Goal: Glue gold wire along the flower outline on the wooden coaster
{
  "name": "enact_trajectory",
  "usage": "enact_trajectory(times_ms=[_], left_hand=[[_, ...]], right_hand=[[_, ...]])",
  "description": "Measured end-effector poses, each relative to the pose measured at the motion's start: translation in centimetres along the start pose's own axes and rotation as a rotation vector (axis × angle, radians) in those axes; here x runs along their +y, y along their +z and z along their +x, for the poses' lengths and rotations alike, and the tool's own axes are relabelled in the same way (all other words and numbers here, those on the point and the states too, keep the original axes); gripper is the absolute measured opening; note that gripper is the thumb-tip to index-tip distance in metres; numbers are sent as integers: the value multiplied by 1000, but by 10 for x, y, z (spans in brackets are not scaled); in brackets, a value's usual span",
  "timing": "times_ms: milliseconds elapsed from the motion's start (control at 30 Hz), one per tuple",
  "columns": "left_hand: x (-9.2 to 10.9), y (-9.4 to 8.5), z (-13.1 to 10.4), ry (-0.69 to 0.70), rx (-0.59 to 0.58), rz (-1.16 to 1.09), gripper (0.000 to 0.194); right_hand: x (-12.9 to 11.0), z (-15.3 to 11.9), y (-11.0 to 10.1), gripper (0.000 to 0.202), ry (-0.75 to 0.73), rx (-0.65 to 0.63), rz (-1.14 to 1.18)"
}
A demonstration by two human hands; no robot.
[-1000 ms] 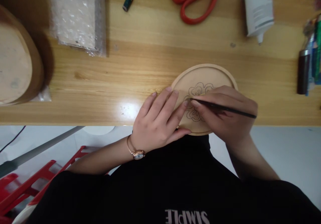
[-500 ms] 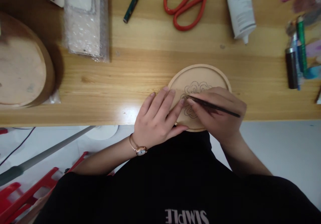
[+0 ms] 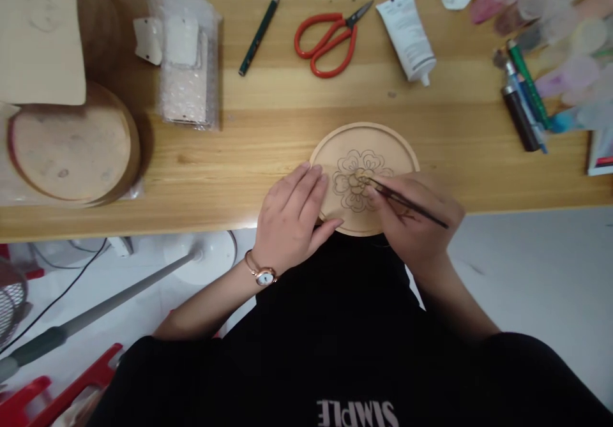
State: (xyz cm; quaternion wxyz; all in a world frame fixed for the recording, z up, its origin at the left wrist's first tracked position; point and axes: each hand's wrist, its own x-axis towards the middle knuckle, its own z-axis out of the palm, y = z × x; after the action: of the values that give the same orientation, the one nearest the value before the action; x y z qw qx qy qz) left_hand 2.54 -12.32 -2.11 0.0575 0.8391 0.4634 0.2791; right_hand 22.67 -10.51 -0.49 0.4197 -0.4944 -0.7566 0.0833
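A round wooden plate point(image 3: 364, 125) with a raised rim lies at the table's front edge, partly beyond it. On its face is a line-drawn flower point(image 3: 354, 162), its centre tinted yellowish brown. My left hand point(image 3: 294, 207), a watch point(image 3: 265, 277) at its wrist, rests flat over the plate's left rim, fingers stretched and thumb apart. My right hand point(image 3: 421, 216) pinches a slim dark pen-like tool point(image 3: 412, 205), slanting down to the flower's centre. Whether the tool is a pen or a brush, I cannot tell. The fingers cover the flower's right side.
Red-handled scissors point(image 3: 330, 44), a green pencil point(image 3: 260, 34) and a white tube point(image 3: 409, 37) lie beyond the plate. Bagged flat pieces point(image 3: 189, 63) and a round wooden block point(image 3: 71, 146) are leftward. Pens point(image 3: 524, 104) and small pots point(image 3: 569, 73) stand right.
The view has shifted, showing more of the table. My left fingers have drawn back from the drawing to the rim. The tool's tip has moved from the flower's left part to its centre.
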Motion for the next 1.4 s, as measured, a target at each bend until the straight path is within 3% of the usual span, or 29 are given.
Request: enact_trajectory(times_ms=[267,467,900,1400], left_hand=[[10,-5,-9,14,33,171,49],[2,-5,-3,65,45,112,49],[-5,-1,1,85,18,49,50],[-5,-1,1,54,0,17,49]], right_hand=[[6,-1,1,24,-84,-62,-1],[11,8,3,21,-160,-124,14],[9,25,11,13,-160,-301,126],[8,29,13,18,-135,-315,125]])
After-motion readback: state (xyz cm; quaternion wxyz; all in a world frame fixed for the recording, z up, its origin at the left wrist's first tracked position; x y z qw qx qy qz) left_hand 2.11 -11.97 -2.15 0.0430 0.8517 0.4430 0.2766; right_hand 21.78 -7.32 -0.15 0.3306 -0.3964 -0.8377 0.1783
